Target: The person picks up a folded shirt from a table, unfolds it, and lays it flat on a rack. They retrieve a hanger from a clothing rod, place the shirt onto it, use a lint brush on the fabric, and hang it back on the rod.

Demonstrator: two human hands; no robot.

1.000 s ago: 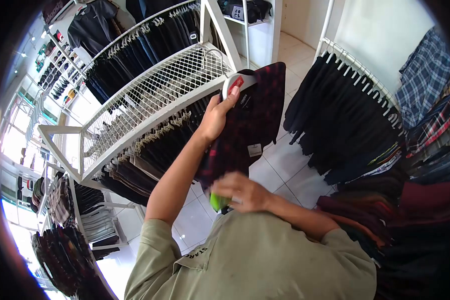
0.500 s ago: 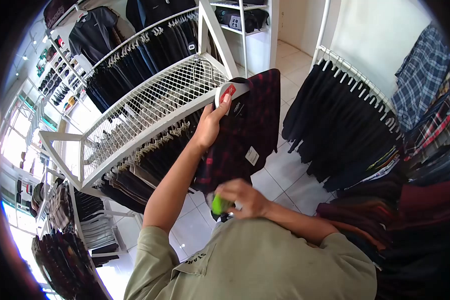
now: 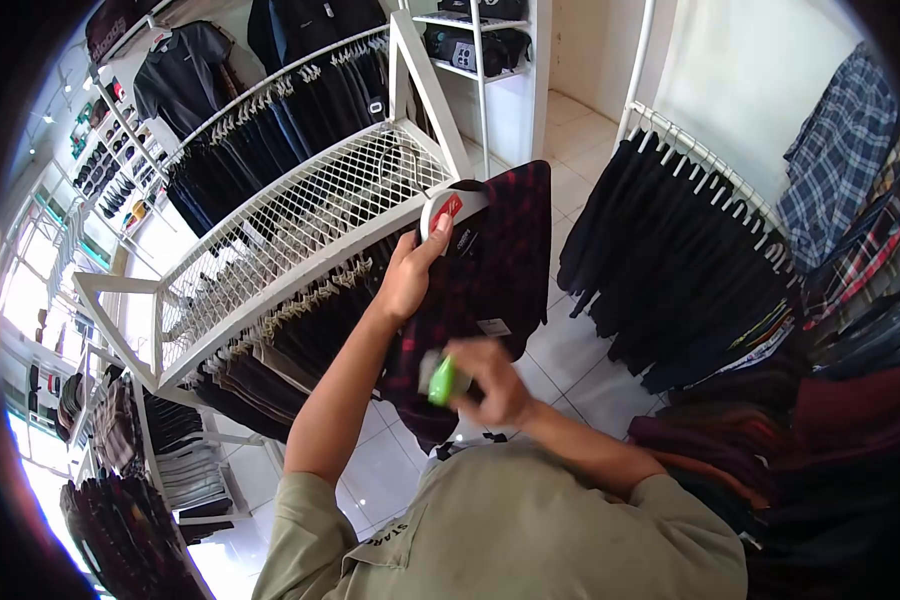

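Note:
My left hand (image 3: 410, 272) is closed on the top of a white hanger (image 3: 432, 215) with a red label. From it hangs a dark red-and-black plaid shirt (image 3: 518, 245), tilted in front of me. A pale paper tag (image 3: 493, 327) shows on the shirt. My right hand (image 3: 496, 388), blurred by motion, grips a bright green object (image 3: 443, 382) with a greyish end, over the lower part of the shirt. Its exact kind cannot be made out.
A white mesh-topped rack (image 3: 300, 215) with hanging garments stands to the left. Black garments (image 3: 690, 250) hang from a rail at right. Piled dark clothes (image 3: 720, 430) are close on my right. Tiled floor (image 3: 575, 345) shows between.
My right hand has moved up with the green object, from below the shirt's lower edge onto its cloth. The shirt and hanger have dropped slightly in view, and the tag has tilted.

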